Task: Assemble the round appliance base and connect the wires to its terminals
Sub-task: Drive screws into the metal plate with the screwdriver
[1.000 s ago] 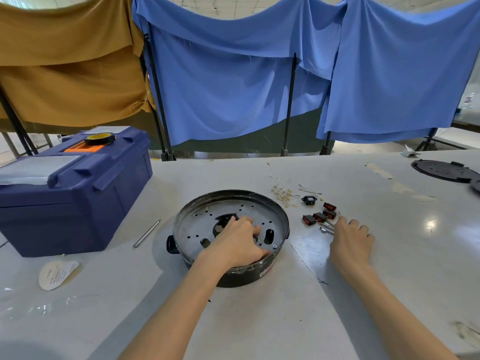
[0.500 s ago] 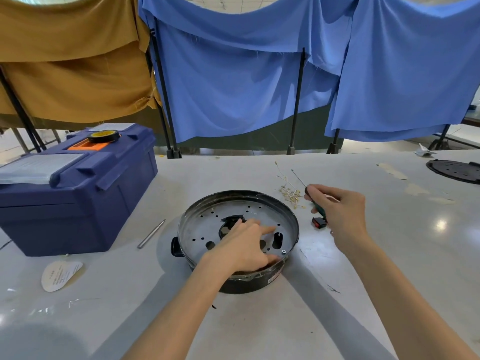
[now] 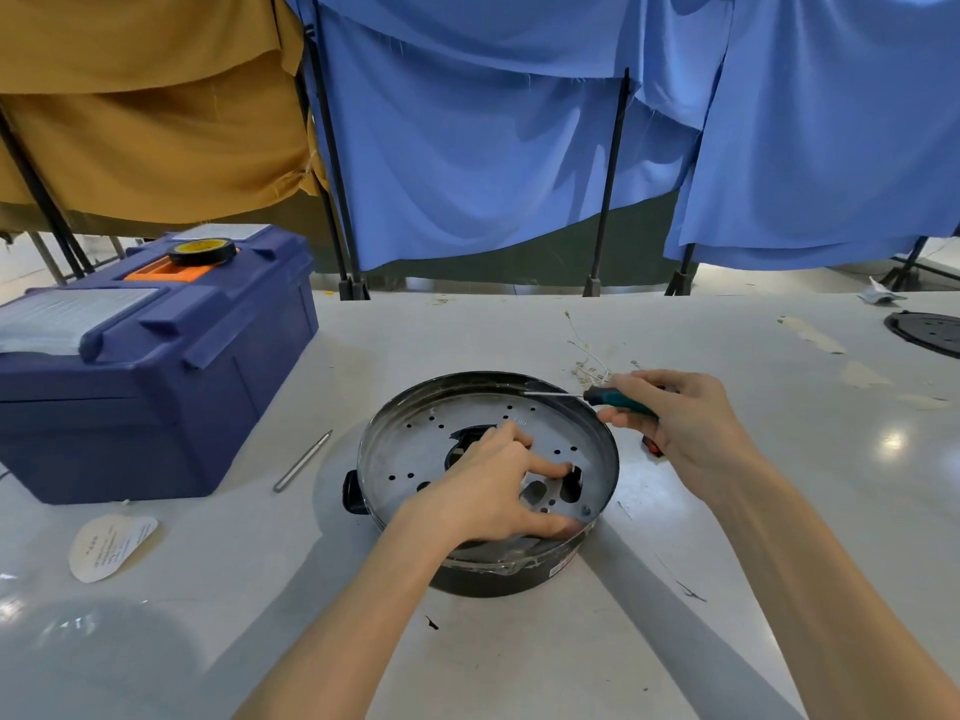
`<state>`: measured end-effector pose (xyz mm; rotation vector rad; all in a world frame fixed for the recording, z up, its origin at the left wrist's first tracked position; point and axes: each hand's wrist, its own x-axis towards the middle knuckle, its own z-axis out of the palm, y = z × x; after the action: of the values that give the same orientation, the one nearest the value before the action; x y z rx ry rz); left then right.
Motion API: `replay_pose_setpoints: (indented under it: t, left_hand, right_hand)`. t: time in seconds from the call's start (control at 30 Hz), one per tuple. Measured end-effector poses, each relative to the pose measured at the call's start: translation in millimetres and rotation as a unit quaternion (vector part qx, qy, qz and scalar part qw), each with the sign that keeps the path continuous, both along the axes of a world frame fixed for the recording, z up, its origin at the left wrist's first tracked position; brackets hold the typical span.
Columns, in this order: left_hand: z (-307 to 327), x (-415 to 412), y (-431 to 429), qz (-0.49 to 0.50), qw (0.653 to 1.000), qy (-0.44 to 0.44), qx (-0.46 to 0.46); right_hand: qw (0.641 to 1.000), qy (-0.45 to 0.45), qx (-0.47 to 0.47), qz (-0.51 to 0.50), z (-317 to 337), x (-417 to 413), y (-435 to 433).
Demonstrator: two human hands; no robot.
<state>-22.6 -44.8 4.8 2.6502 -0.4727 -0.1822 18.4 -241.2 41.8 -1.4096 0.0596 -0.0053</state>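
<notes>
Grey perforated sheet metal, set as a plate into the round black appliance base (image 3: 415, 452), filled the middle of the head view, on the white table (image 3: 727, 574). My left hand (image 3: 483, 491) lay on that plate with fingers spread and pressing down beside its oblong slots, thumb at the base's near rim; it clasped nothing. My right hand (image 3: 691, 428) hovered at the base's far right rim, fingers curled tight round the green-handled screwdriver (image 3: 621, 402), whose thin shaft pointed left across that rim.

I judged the base stiff and fairly light, its glossy wall slippery and its thin rim likely sharp. Pinning it flat from above seemed safer than gripping the edge; the black lug on its left side offered another hold.

Beyond the base lay a tangle of pale thin strands (image 3: 587, 363). Small red parts (image 3: 653, 446) sat just right of the base, a slim metal rod (image 3: 302, 461) left of it, and a dark blue plastic toolbox (image 3: 156, 366) farther left.
</notes>
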Motion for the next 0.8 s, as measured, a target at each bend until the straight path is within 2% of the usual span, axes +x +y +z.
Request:
replay_pose_setpoints:
  t: [0.1, 0.17, 0.33, 0.53, 0.8]
  left_hand:
    - [-4, 1, 2, -0.001, 1.0, 0.005, -0.024]
    - [-8, 1, 4, -0.002, 0.999, 0.008, -0.039]
    - [-12, 3, 5, 0.003, 0.998, 0.006, -0.054]
    - [-13, 3, 5, 0.006, 0.998, 0.008, -0.057]
    - [-14, 4, 5, 0.007, 0.998, 0.01, -0.057]
  right_hand:
    - [0.999, -0.021, 0.034, 0.022, 3, 0, -2]
    - [0.998, -0.048, 0.042, -0.004, 3, 3, -3]
    - [0.979, -0.12, -0.105, -0.126, 1, 11, -2]
    - [0.967, -0.186, -0.142, -0.096, -2, 1, 2]
    - [0.962, -0.201, -0.17, -0.071, -7, 2, 4]
